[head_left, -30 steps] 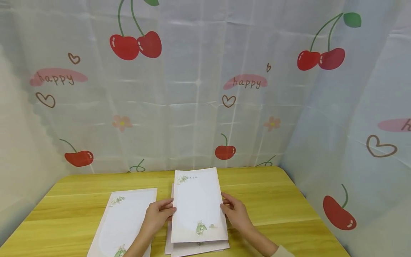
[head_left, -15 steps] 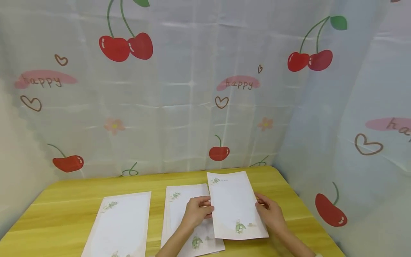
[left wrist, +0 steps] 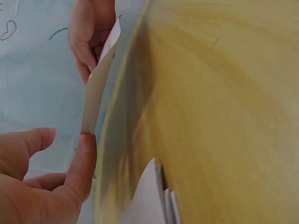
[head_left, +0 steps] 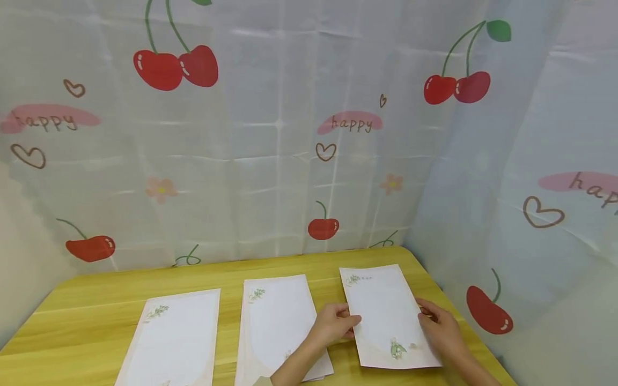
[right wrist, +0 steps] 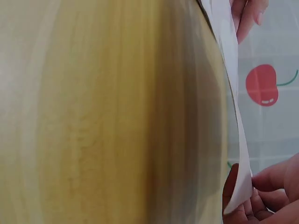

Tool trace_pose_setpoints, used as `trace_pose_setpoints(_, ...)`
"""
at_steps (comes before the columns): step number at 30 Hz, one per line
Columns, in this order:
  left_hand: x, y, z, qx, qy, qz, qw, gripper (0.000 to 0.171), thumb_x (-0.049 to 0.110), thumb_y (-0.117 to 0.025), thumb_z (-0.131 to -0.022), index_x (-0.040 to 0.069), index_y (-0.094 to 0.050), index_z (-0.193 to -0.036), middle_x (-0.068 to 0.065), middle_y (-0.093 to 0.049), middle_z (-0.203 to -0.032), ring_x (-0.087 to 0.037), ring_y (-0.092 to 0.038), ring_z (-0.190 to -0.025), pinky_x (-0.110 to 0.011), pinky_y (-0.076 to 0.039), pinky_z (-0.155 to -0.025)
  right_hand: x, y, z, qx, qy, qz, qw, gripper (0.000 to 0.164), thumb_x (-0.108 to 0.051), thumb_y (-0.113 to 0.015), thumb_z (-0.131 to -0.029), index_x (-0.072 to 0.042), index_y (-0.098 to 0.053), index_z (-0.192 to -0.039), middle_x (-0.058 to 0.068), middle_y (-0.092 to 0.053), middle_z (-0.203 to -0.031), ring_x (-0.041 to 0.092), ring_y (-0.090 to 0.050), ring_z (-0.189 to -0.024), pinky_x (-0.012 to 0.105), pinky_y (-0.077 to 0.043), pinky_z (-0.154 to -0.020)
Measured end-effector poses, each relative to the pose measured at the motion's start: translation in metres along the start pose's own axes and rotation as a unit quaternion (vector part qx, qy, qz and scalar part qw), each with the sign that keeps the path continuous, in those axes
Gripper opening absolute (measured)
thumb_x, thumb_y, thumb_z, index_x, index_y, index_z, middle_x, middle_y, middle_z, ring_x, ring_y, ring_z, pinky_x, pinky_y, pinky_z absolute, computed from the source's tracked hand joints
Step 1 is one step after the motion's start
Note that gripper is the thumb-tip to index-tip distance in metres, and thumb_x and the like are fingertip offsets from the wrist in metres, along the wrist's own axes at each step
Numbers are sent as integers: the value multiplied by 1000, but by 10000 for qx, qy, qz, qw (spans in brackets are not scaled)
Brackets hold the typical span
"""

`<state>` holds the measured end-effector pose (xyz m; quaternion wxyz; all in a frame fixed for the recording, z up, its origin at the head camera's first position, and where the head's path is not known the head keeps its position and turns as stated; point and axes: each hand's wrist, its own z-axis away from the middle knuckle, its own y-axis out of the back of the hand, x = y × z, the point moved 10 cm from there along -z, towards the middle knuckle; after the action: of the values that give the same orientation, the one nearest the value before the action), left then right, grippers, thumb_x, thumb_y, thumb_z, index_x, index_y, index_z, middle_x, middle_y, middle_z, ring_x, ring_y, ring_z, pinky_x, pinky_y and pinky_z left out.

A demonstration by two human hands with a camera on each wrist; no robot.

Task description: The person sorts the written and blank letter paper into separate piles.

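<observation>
1. The right grip (head_left: 441, 328) pinches the right edge of the paper sheet (head_left: 386, 316).
2. The left grip (head_left: 332, 324) has its thumb and finger spread, one finger touching the sheet's left edge.
3. The sheet is between both, just above the surface (head_left: 111, 292), beside the paper pile (head_left: 277, 311).

Cherry-print curtains (head_left: 256, 171) behind a wooden table (head_left: 92, 308) show a screened nook
</observation>
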<state>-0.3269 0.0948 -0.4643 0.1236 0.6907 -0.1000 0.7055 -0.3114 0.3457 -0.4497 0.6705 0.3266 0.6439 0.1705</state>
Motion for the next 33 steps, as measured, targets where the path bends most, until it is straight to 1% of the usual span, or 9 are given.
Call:
trace_pose_setpoints(2, -2, -2, 1, -36, 48, -58, 10000, 30, 8, -70, -91, 3, -50, -69, 2, -51, -65, -11, -58, -58, -29, -58, -61, 3, -3, -2, -75, -31, 19, 10000, 42, -6, -55, -98, 8, -53, -137, 22, -61, -116, 33, -55, -104, 39, -49, -87)
trace_pose_setpoints(8, -7, -9, 4, -271, 193, -170, 9993, 18, 13, -69, -92, 3, -63, -79, 1, -59, -71, -12, -58, -60, -31, -58, -60, 10, -13, -7, -254, 33, 257, 9993, 44, -13, -60, -97, 11, -54, -134, 26, -61, -116, 32, -58, -98, 44, -50, -86)
trace_pose_setpoints(12, -10, -12, 9, -474, 381, -443, 9972, 33, 18, -69, -93, 9, -49, -68, 2, -47, -63, -11, -52, -49, -26, -55, -53, 11, -18, -9, -384, 229, 697, 9966, 48, -16, -61, -97, 14, -52, -133, 27, -62, -115, 30, -59, -95, 46, -51, -85)
trace_pose_setpoints(17, -9, -7, 10, -487, 432, -598, 9961, 40, 18, -69, -93, 15, -43, -64, 4, -41, -59, -10, -49, -46, -24, -53, -52, 7, -23, -10, -482, 500, 1237, 9899, 52, -20, -65, -95, 16, -53, -131, 16, -62, -103, 24, -55, -85, 41, -51, -77)
trace_pose_setpoints(21, -9, -1, 10, -453, 427, -531, 9966, 42, 15, -68, -93, 14, -41, -61, 1, -47, -64, -11, -51, -52, -26, -56, -55, 2, -26, -10, -531, 695, 1534, 9843, 51, -21, -67, -93, 16, -57, -127, 10, -56, -92, 21, -49, -78, 35, -45, -68)
trace_pose_setpoints(23, -9, 2, 11, -471, 406, -543, 9966, 33, 15, -68, -94, 6, -53, -66, -4, -55, -74, -13, -56, -57, -27, -57, -58, 1, -27, -9, -534, 807, 1748, 9798, 49, -22, -68, -93, 14, -59, -124, 9, -55, -91, 21, -48, -77, 35, -44, -67)
trace_pose_setpoints(26, -8, 7, 12, -522, 374, -616, 9960, 23, 18, -67, -95, -3, -65, -86, -10, -61, -85, -16, -62, -63, -30, -58, -63, 0, -27, -8, -504, 922, 2082, 9724, 50, -25, -69, -92, 13, -60, -123, 12, -56, -94, 23, -50, -80, 39, -46, -70)
trace_pose_setpoints(29, -5, 12, 14, -524, 402, -643, 9957, 28, 19, -67, -95, -8, -66, -102, -14, -64, -92, -23, -68, -71, -35, -59, -70, -5, -26, -4, -436, 918, 2335, 9670, 56, -28, -70, -92, 14, -58, -127, 16, -58, -103, 26, -52, -85, 46, -51, -78)
trace_pose_setpoints(33, 5, 24, 17, -456, 148, -1105, 9927, 43, 22, -67, -95, -16, -62, -115, -19, -67, -100, -33, -67, -91, -44, -57, -80, -23, -32, 0, -340, 1149, 2453, 9620, 58, -28, -73, -90, 12, -58, -129, 17, -58, -107, 26, -53, -87, 48, -52, -80)
